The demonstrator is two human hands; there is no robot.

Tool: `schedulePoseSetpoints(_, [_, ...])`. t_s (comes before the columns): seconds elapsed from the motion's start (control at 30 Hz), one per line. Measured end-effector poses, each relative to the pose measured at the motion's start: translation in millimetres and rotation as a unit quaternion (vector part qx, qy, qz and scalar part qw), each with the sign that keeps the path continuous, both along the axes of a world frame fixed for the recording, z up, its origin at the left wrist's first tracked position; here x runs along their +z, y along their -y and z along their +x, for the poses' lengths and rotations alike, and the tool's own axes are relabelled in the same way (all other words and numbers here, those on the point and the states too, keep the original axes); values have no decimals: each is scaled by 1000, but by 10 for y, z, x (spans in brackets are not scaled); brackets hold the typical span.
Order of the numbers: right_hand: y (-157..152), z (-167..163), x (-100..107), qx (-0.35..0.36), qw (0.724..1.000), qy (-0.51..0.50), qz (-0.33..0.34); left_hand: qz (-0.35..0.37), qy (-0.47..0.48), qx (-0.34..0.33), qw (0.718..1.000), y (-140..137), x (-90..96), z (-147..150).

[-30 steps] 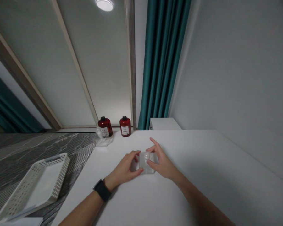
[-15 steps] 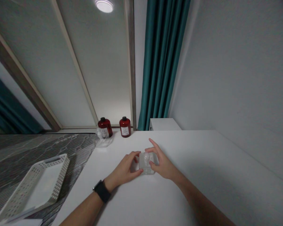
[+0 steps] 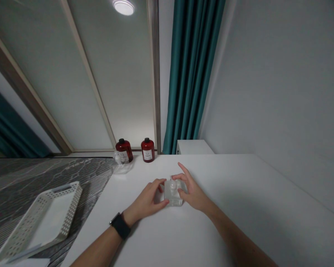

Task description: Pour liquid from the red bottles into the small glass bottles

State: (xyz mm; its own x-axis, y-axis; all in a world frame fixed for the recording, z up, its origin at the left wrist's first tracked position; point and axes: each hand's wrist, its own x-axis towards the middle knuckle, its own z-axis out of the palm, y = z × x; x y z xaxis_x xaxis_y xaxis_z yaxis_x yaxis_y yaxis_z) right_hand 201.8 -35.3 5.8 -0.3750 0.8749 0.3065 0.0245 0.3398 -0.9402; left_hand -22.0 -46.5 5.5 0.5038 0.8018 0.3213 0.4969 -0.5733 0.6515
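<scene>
A small clear square bottle (image 3: pixel 172 194) with a round stopper stands on the white table (image 3: pixel 239 207). My left hand (image 3: pixel 147 200) grips its left side; a black watch sits on that wrist. My right hand (image 3: pixel 190 191) pinches the stopper on top with thumb and fingers, index finger raised.
Two dark red bottles (image 3: pixel 124 149) (image 3: pixel 147 149) stand at the table's far left corner, beside another clear bottle (image 3: pixel 121 164). A white perforated tray (image 3: pixel 41 218) lies on the dark surface to the left. A teal curtain (image 3: pixel 192 74) and a white box (image 3: pixel 193 146) are behind the table.
My right hand's fingers have shifted slightly on the stopper. The bottle and my left hand have stayed in place.
</scene>
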Motion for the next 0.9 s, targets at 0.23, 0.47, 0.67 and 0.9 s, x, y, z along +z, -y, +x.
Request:
schedulePoseSetpoints(0.23, [1, -9, 10, 1, 1000, -13, -6, 0, 1, -1, 1000, -5, -36, -15])
schedulePoseSetpoints(0.47, [3, -2, 9, -4, 1000, 2, 7, 0, 5, -2, 1000, -2, -43, -16])
schedulePoseSetpoints(0.67, [36, -26, 38, 11, 1000, 20, -8, 7, 9, -4, 1000, -2, -20, -4])
schedulePoseSetpoints(0.9, [47, -20, 52, 3, 1000, 25, -10, -3, 4, -4, 1000, -3, -16, -12])
